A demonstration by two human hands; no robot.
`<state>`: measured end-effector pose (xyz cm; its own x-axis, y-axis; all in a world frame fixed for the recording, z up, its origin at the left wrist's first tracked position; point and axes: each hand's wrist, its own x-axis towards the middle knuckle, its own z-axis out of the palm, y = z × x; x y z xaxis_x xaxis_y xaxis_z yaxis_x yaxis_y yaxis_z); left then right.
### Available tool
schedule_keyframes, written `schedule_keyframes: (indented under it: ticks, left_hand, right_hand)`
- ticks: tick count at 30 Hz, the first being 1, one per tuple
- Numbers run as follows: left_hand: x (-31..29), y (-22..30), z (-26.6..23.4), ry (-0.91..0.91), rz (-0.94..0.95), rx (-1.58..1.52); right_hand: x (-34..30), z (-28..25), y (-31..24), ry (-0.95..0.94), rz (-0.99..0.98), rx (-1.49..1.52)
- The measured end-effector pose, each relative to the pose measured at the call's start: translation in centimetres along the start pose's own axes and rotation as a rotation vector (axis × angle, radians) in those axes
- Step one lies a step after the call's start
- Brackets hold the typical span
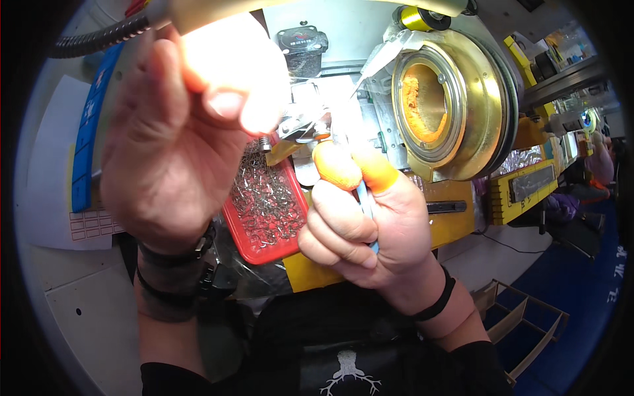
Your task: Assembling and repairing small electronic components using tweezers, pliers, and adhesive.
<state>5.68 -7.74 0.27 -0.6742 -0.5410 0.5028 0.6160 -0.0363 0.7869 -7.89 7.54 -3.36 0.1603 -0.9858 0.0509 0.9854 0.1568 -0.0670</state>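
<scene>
Orange rubber finger cots cover the thumb and forefinger of the right hand [363, 224], which is closed in a fist around a thin pale-blue tool handle [367, 211] that runs down through the palm; the two capped fingertips pinch together just below a small shiny metal clamp fixture [300, 125] on the bench machine, and whether a part sits between them is too small and overexposed to tell. The left hand [165, 138] is raised high and close to the camera, back of the hand toward the lens, fingers curled shut near the bright lamp glare at the end of a black ribbed gooseneck [99, 38]; what it grips, if anything beyond the lamp head, is washed out by the light. Directly beneath both hands lies a red plastic tray [261, 254] heaped with small bent silver wire pieces [264, 195], which looks like the stock being worked. The step in hand seems to be seating or adjusting one tiny piece at the fixture under light, and the next move would call for a steady, fine placement with the tool tip, wrist braced, since the working gap is narrow. To the right stands a large brass-coloured round drum with an orange-lined opening [439, 99]. Both wrists wear black bands, and the right forearm enters from the lower edge, angled up and left.
</scene>
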Motion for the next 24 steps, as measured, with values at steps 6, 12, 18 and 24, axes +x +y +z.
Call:
schedule_keyframes:
  ticks: [6,12,18,24]
  left_hand:
    - [0.2,4.5,-2.0,0.008,0.039,0.228]
    - [1.1,8.6,-5.1,0.170,0.085,1.403]
    - [1.8,12.5,-13.4,-0.045,0.131,2.117]
    - [2.0,15.1,-15.0,0.002,-0.018,2.350]
  right_hand:
    - [-3.5,0.6,-0.4,-0.097,0.133,-0.091]
    - [-11.3,-0.6,-4.4,0.465,-0.475,-1.853]
    - [-12.6,-2.2,-8.5,0.640,-0.501,-2.505]
    - [-12.3,-2.2,-8.1,0.504,-0.643,-2.494]
